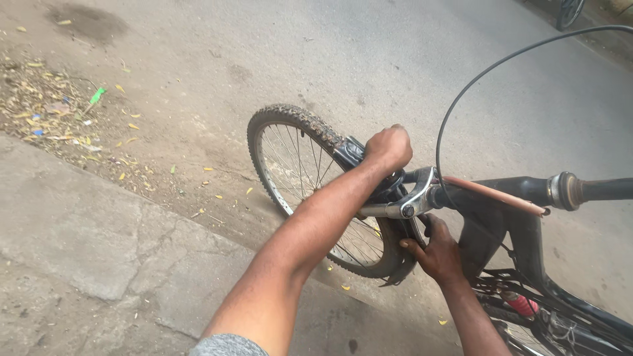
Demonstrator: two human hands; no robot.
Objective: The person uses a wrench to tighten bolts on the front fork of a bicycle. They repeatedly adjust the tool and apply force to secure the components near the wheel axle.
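- Head view looks down on an outdoor patch of ground: a grey-brown dusty road (395, 59) fills the upper part, with a darker stain in the far left corner.
- Along the near left runs a cracked concrete slab (99, 231), its edge crossing diagonally from the left side toward the bottom middle.
- Between slab and road lies a strip of dry leaves and litter (59, 112), with scattered yellow leaf bits and one small green scrap.
- At the top right corner a sliver of another wheel shows, well apart from the work.
- Bicycle (527, 217) stands at the right of the view; its long axis runs from the lower right toward the middle, and its front wheel (310, 178) points up and left, away from the person, resting on the road just beyond the slab edge.
- That wheel has a worn knobby tyre, dusted brown, thin silver spokes and a pale metal rim; a dark mudguard hugs its near side.
- Frame and handlebar are black and scuffed; a silver brake arm (412, 198) sits over the tyre, and a black cable arcs high above the bar.
- Left hand (390, 148) is clenched in a fist on top of the tyre by the brake; what lies inside it cannot be told.
- Right hand (436, 250) reaches from below, fingers pressed against the mudguard's lower edge beside the fork, thumb spread, grasping it loosely.
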